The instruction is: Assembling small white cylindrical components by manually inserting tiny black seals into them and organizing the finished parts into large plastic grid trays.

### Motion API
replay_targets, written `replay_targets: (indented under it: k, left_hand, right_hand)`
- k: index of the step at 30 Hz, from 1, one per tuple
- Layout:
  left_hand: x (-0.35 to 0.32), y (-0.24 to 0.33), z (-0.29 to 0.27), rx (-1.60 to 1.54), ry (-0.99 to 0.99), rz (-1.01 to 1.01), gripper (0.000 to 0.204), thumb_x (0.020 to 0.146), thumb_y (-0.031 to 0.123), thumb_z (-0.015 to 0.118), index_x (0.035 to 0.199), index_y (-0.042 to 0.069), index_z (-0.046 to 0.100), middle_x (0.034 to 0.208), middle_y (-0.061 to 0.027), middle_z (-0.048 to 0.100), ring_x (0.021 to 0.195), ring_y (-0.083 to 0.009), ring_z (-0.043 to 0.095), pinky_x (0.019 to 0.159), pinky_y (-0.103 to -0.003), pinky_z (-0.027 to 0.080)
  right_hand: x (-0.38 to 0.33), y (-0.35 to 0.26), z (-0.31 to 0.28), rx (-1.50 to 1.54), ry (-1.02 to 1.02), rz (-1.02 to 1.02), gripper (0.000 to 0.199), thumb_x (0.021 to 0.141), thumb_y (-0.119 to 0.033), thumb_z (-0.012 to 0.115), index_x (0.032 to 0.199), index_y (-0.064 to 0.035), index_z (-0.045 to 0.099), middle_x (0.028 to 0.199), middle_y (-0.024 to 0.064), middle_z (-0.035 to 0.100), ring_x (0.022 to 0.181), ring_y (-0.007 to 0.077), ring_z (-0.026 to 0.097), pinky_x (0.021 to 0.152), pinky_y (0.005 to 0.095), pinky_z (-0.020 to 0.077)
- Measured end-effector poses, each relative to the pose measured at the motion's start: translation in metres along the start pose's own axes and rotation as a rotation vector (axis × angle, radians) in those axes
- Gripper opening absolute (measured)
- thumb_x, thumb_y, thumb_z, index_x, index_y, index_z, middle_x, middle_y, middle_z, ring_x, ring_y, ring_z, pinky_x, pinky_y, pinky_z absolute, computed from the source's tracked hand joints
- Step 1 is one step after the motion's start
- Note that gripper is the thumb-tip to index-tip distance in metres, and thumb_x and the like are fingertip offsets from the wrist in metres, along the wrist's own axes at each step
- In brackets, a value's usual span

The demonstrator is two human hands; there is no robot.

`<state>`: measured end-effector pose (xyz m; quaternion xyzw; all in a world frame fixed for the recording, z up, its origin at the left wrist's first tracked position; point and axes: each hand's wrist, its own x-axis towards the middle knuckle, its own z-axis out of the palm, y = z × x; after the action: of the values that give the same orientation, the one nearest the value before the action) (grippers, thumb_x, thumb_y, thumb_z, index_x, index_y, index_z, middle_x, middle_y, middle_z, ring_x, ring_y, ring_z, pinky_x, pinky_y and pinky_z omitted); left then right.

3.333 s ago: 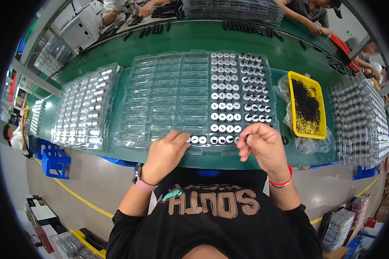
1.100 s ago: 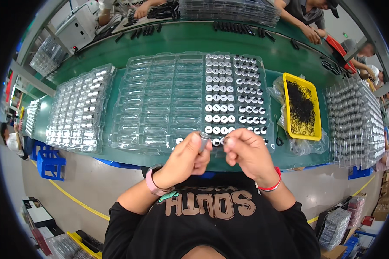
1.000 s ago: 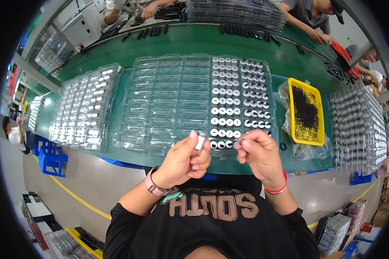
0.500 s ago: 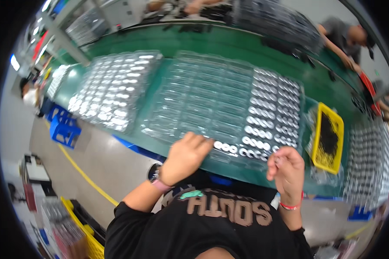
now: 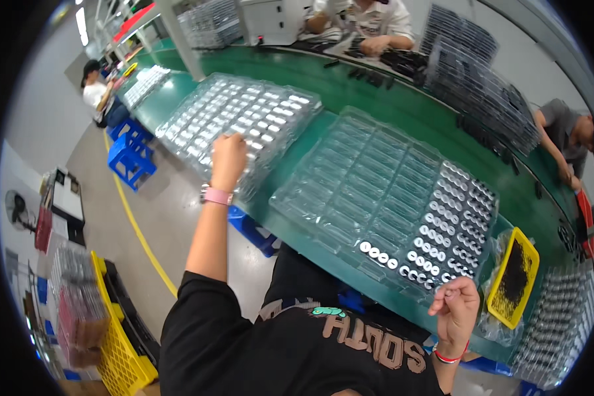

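Observation:
My left hand (image 5: 230, 158) reaches over a clear plastic tray (image 5: 296, 127) filled with rows of silvery white pieces. Its fingers bend down among them, and their tips are hidden. Curled in a pinch, my right hand (image 5: 457, 307) hovers by the near right corner of the middle clear tray (image 5: 330, 191); whatever its fingertips hold is too small to make out. Round white pieces (image 5: 435, 234) stand in the right-hand columns of that tray. A short row of white discs (image 5: 379, 255) occupies a slot along its near edge.
A yellow bin (image 5: 529, 264) with small black parts stands right of the middle tray, beside a stack of filled trays (image 5: 558, 330). Across the green bench (image 5: 270, 66) a person handles black pieces (image 5: 406, 61). Blue stools (image 5: 131, 158) stand at left.
My left hand has moved from the middle tray's near edge left and away to the filled tray. My right hand stays near the corner. The whole view has turned leftward.

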<state>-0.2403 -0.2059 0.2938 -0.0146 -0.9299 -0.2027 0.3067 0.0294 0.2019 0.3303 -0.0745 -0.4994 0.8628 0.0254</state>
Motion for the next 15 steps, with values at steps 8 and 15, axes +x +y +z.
replay_targets:
  k: [8, 15]
  left_hand:
    - [-0.003, -0.096, 0.029, 0.259, -0.299, 0.349, 0.019, 0.073, 0.013, 0.048, 0.078, 0.000, 0.062, 0.074, -0.0153, 0.059, 0.062, -0.0293, 0.052, 0.059, -0.037, 0.041]
    - [0.000, -0.062, 0.038, -0.189, -0.255, -0.008, 0.009, 0.079, 0.006, 0.051, 0.087, 0.003, 0.045, 0.074, -0.0098, 0.049, 0.065, -0.0214, 0.045, 0.062, -0.034, 0.039]
  right_hand:
    - [0.017, -0.005, 0.008, -0.006, -0.043, 0.070, 0.012, 0.081, 0.004, 0.053, 0.091, -0.0010, 0.054, 0.077, 0.0128, 0.062, 0.056, 0.0165, 0.058, 0.053, 0.0247, 0.0512]
    - [0.009, -0.003, -0.011, 0.040, -0.063, 0.036, 0.008, 0.084, 0.000, 0.051, 0.091, 0.0004, 0.054, 0.079, 0.0110, 0.061, 0.060, 0.0132, 0.058, 0.054, 0.0224, 0.0510]
